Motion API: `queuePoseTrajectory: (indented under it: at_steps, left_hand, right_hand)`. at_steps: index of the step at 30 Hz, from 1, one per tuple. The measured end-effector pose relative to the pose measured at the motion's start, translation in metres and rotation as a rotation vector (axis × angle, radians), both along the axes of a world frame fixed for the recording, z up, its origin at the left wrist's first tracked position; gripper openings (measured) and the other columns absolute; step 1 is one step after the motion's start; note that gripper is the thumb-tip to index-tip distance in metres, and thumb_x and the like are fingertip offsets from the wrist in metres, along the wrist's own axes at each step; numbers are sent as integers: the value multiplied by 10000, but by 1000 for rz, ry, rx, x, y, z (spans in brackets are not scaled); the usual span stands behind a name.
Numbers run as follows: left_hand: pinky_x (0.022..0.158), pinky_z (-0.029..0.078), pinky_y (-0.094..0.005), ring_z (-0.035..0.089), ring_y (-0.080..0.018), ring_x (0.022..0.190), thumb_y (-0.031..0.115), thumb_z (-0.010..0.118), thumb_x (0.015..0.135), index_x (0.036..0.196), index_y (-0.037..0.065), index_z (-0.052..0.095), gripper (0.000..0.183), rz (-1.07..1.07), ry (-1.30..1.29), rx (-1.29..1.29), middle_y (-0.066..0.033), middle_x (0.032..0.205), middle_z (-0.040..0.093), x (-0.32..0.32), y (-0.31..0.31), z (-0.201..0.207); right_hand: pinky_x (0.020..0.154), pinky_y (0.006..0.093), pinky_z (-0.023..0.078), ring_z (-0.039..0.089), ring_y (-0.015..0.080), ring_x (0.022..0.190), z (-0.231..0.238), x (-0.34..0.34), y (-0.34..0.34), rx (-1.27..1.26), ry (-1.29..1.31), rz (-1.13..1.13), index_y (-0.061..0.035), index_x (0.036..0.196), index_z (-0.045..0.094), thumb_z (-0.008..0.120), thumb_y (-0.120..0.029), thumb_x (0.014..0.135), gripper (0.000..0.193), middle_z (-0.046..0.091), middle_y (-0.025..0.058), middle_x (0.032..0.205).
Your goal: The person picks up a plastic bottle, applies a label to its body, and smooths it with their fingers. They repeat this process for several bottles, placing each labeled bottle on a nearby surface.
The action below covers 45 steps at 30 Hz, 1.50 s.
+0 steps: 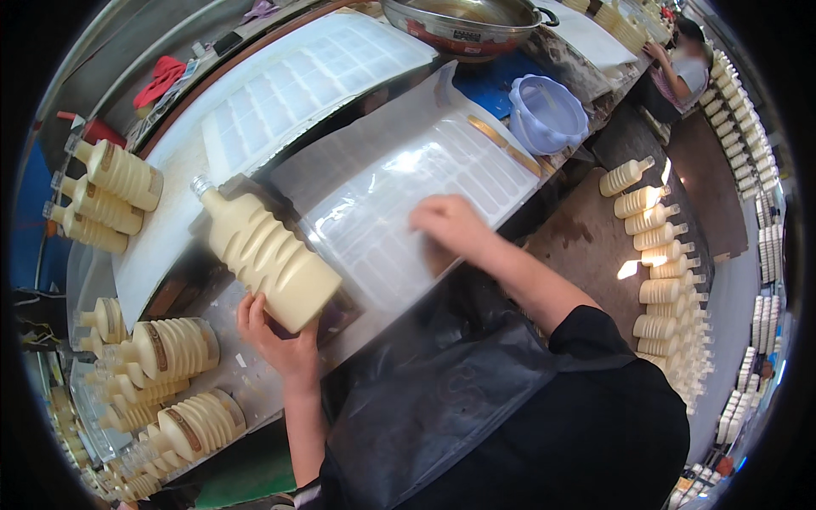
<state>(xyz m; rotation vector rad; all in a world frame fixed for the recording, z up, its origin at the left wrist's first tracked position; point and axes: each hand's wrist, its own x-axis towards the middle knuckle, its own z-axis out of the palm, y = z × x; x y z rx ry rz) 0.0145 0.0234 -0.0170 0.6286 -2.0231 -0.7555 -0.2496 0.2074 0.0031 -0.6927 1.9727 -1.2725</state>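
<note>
Along the greyish surface [225, 350], a person works with bare hands set well apart. Fingers of the left hand [287, 347] grip the base end of a ribbed cream bottle [270, 255], touching its lower corners. The right hand [450, 224] hangs curled over a shiny translucent sheet [387, 208]; its fingertips are blurred, so whether they pinch anything cannot be told. From those right fingers, the bottle lies leftward and a little nearer the person, well apart; the left hand is clearly the nearer one. Its long axis slants, base toward the person and the right, neck and clear cap pointing away to the left. It seems laid back rather than upright, though its support is mostly hidden. Farther out, a lilac basket [548, 115] sits beyond the sheet, and similar bottles [660, 291] line the right side.
</note>
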Motion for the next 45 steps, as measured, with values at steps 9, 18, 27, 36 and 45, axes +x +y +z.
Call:
queuePoseTrajectory:
  at_steps: [9, 18, 27, 36, 45]
  left_hand:
    - [1133, 374, -492, 447, -383, 1347, 132, 915, 704, 1395, 80, 537, 788, 94, -180, -127, -185, 1432, 441, 15, -9, 1]
    - [1156, 369, -481, 404, -373, 1394, 104, 895, 743, 1438, 96, 504, 797, 74, -89, -103, -174, 1488, 368, 13, -9, -13]
    - [1140, 407, -435, 408, -328, 1394, 112, 886, 777, 1455, 84, 482, 790, 66, -138, -90, -153, 1496, 333, 13, -7, -7]
    - [1085, 478, -415, 434, -284, 1365, 135, 926, 720, 1486, 82, 404, 929, 112, -148, -51, -132, 1496, 326, 14, -8, -9]
    - [1026, 542, -404, 462, -259, 1337, 74, 955, 649, 1424, 84, 448, 927, 35, 1, 86, -115, 1476, 335, 12, -12, -16]
  right_hand:
    - [817, 485, 572, 715, 382, 945, -45, -123, 60, 758, 1046, -322, -41, 1272, 650, 518, -98, 940, 362, 713, 212, 997]
    - [707, 470, 579, 720, 389, 821, -27, -64, 36, 825, 959, 57, 39, 1381, 544, 579, -58, 867, 524, 710, 210, 932]
    - [774, 546, 540, 671, 462, 832, -8, -7, 31, 544, 774, -30, -116, 1355, 625, 528, -135, 896, 470, 699, 256, 868]
    - [737, 482, 550, 694, 376, 849, -25, -28, 76, 727, 1028, 145, -173, 1427, 577, 497, -53, 907, 540, 685, 175, 896]
    - [511, 323, 434, 579, 152, 532, -61, -26, 116, 325, 119, -531, -37, 751, 665, 767, -374, 922, 391, 619, 60, 643]
